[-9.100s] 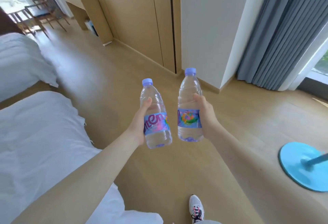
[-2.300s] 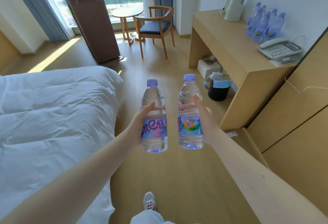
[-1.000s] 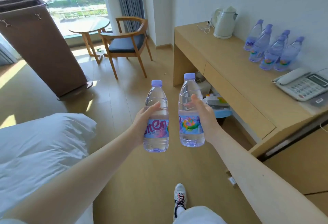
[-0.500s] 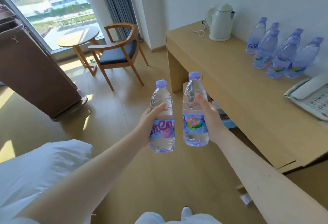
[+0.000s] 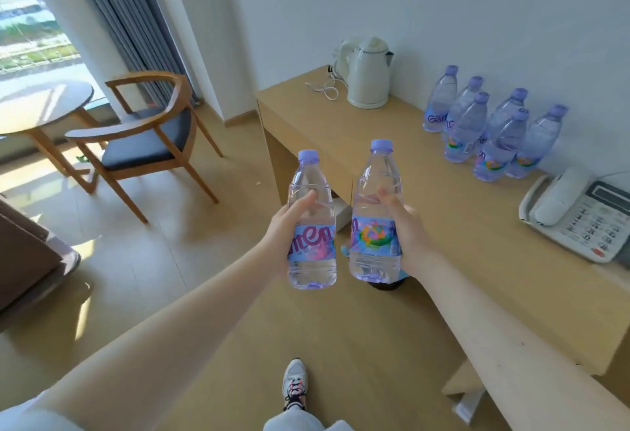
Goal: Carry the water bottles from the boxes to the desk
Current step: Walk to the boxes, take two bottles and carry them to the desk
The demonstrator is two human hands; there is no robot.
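Observation:
I hold two clear water bottles with lilac caps and colourful labels, both upright and side by side in front of me. My left hand (image 5: 280, 233) grips the left bottle (image 5: 311, 226) around its middle. My right hand (image 5: 410, 231) grips the right bottle (image 5: 375, 215) the same way. Both bottles hang over the floor by the front edge of the light wooden desk (image 5: 453, 226). Several matching bottles (image 5: 491, 130) stand grouped at the back of the desk against the wall.
A white kettle (image 5: 370, 72) with its cord sits at the desk's far end. A white telephone (image 5: 579, 212) lies at the right. A wooden armchair (image 5: 150, 137) and a round table (image 5: 37, 106) stand by the window at left. My shoe (image 5: 295, 384) is on the wooden floor.
I have walked from the room's far side past the bed toward the desk. The desk and its bottles are now closer and lower in view. Both hands kept their bottles throughout.

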